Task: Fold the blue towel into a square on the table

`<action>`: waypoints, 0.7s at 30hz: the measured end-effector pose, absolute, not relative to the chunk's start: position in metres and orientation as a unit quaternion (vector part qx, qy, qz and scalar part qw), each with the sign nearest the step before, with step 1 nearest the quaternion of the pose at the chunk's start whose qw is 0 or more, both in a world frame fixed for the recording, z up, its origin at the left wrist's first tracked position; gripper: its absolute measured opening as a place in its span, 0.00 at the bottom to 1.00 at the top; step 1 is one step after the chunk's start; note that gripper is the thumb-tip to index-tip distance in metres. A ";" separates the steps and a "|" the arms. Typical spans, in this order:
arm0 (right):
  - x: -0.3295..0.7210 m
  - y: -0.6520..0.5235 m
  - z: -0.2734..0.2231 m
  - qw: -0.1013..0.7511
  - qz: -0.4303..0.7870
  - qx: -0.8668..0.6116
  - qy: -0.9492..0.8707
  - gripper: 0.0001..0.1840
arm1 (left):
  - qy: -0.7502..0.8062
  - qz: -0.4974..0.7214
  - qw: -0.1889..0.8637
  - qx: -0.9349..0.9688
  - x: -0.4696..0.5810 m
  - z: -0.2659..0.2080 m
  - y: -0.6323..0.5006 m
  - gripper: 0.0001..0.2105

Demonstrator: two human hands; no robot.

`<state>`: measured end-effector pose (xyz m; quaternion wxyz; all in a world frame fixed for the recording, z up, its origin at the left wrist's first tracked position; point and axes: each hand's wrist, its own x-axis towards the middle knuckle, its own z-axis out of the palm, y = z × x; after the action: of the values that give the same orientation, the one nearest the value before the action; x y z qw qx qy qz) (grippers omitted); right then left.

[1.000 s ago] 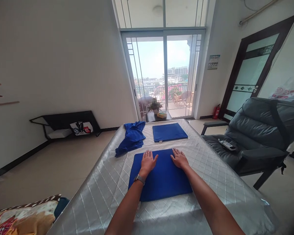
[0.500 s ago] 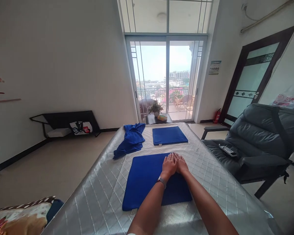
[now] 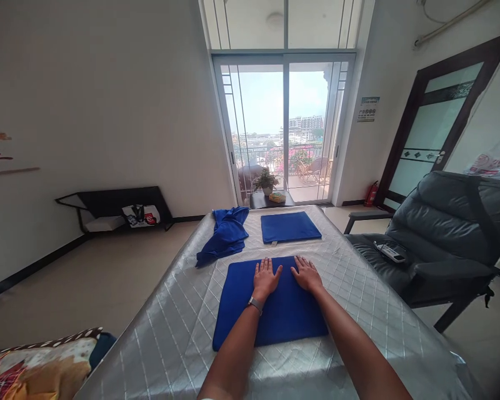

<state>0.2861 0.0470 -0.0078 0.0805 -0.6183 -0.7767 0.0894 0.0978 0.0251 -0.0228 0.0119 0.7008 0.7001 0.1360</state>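
A flat, folded blue cloth (image 3: pixel 283 316) lies in front of me on a silvery quilted table cover (image 3: pixel 183 355). My left hand (image 3: pixel 266 279) rests palm down on its far middle part, fingers spread and a watch-like band at the wrist. On the far right corner lies my right hand (image 3: pixel 306 274), also flat with fingers stretched out. Neither hand grips anything. Beyond them is a second folded blue piece (image 3: pixel 290 227), with a small pale tag at its near edge. To its left, a crumpled blue cloth (image 3: pixel 225 234) sits in a loose heap.
A dark grey armchair (image 3: pixel 441 228) stands close on the right, with a white power strip (image 3: pixel 389 253) on its seat. Past the far edge, a small table holds a potted plant (image 3: pixel 266 181). Patterned bedding (image 3: pixel 45 369) lies low at the left.
My hands have moved apart. The left one slid leftward across the blue cloth, while the right stayed near the far right corner. The view has shifted slightly.
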 end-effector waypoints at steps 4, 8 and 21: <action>0.286 0.048 -0.008 0.079 0.092 -0.620 -0.775 0.38 | 0.717 0.126 0.003 0.686 0.067 -0.024 0.019 0.41; 0.286 0.048 -0.008 0.077 0.093 -0.622 -0.774 0.38 | 0.732 0.117 -0.004 0.672 0.035 -0.025 0.014 0.41; 0.286 0.047 -0.005 0.068 0.087 -0.623 -0.775 0.38 | 0.761 0.112 -0.013 0.638 -0.018 -0.030 0.006 0.40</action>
<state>0.2859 0.0465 -0.0049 0.0680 -0.6227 -0.7747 0.0869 -0.0180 0.0055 -0.0302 -0.0132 0.6383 0.7615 0.1117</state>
